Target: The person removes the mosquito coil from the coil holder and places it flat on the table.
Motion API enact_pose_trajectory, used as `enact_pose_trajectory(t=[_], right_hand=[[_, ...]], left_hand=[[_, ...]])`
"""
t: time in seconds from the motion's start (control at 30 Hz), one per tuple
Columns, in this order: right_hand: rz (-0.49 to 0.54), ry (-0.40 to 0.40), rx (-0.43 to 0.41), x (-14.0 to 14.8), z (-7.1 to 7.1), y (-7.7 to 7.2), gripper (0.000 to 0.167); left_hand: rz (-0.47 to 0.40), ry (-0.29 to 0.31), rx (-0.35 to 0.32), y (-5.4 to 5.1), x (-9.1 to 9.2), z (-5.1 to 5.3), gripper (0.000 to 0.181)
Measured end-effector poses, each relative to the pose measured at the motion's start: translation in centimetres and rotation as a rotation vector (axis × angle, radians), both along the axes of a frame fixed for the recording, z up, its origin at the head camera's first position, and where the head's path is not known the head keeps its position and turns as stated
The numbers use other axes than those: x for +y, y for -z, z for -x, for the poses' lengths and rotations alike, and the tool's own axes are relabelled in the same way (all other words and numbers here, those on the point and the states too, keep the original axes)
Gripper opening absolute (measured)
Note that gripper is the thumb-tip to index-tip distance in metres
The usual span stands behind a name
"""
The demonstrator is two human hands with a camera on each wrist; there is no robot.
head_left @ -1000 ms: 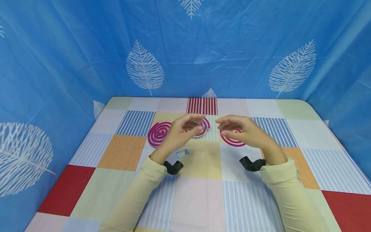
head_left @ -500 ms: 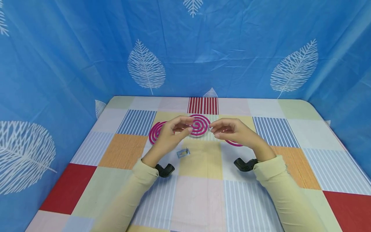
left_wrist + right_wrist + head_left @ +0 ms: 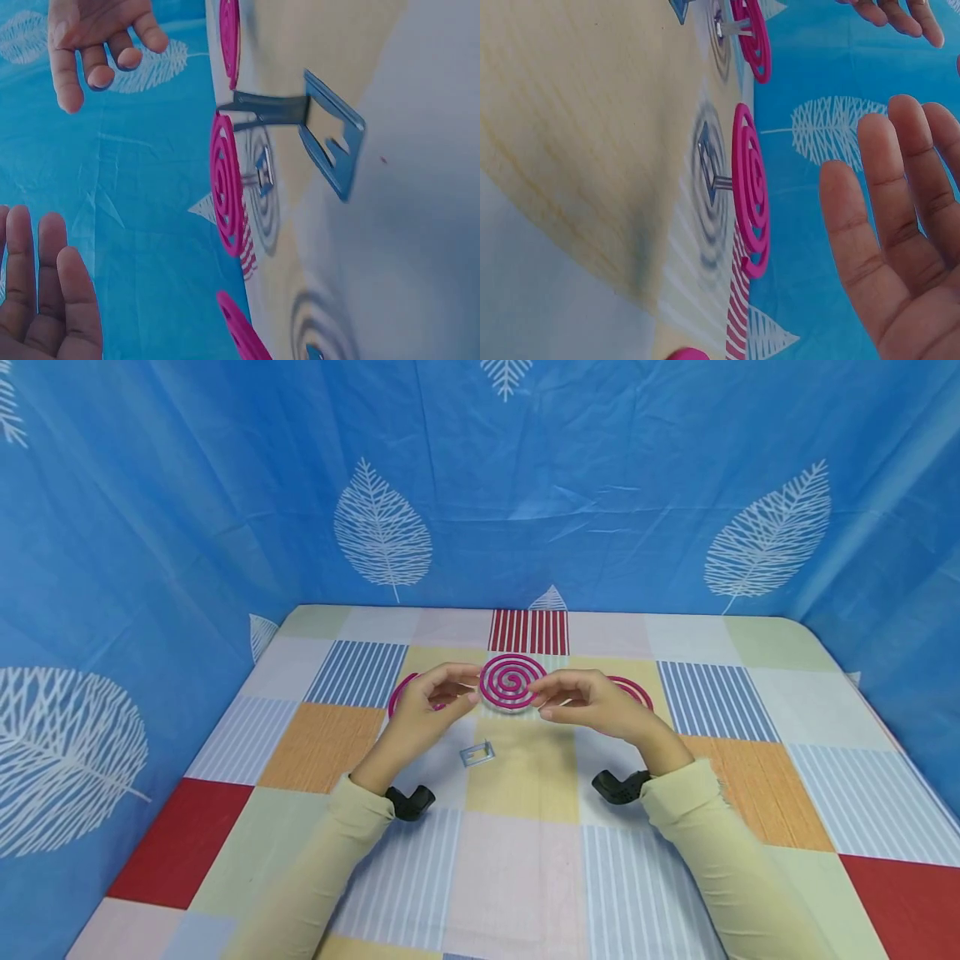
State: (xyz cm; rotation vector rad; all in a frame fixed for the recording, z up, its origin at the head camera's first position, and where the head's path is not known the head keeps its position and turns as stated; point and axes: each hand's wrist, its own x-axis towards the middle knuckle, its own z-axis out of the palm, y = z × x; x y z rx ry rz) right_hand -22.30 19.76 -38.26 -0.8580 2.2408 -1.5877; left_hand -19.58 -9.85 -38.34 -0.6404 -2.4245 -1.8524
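Three magenta mosquito coils lie raised above the cloth: the middle coil (image 3: 513, 682), the left coil (image 3: 394, 696) and the right coil (image 3: 636, 687). My left hand (image 3: 422, 718) partly covers the left coil; its fingertips are near the middle coil's left edge. On the other side, my right hand (image 3: 600, 703) has its fingertips over the middle coil's right edge and hides part of the right coil. Both hands hold nothing, fingers relaxed. A bare metal coil stand (image 3: 477, 753) with an upright prong (image 3: 281, 110) sits nearer me. The right wrist view shows a stand (image 3: 707, 161) under the middle coil.
A patchwork tablecloth (image 3: 517, 868) covers the table. Blue curtains with white leaf prints (image 3: 562, 527) enclose its back and sides. A black wrist device (image 3: 411, 803) is on my left wrist, and another black device (image 3: 621, 787) is on my right.
Both hands have shifted left, the left one farther, and slightly toward me. The middle coil, partly covered before by the left hand, now shows almost whole. The coils stay in place.
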Motion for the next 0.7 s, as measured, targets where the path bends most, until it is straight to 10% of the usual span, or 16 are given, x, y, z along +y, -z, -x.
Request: enact_pose_trajectory(t=[0.7], right_hand=[[-0.036, -0.014, -0.021, -2.4, 0.9, 1.1, 0.035]], left_hand=[[0.074, -0.084, -0.071, 0.1, -4.3, 1.2, 0.048]])
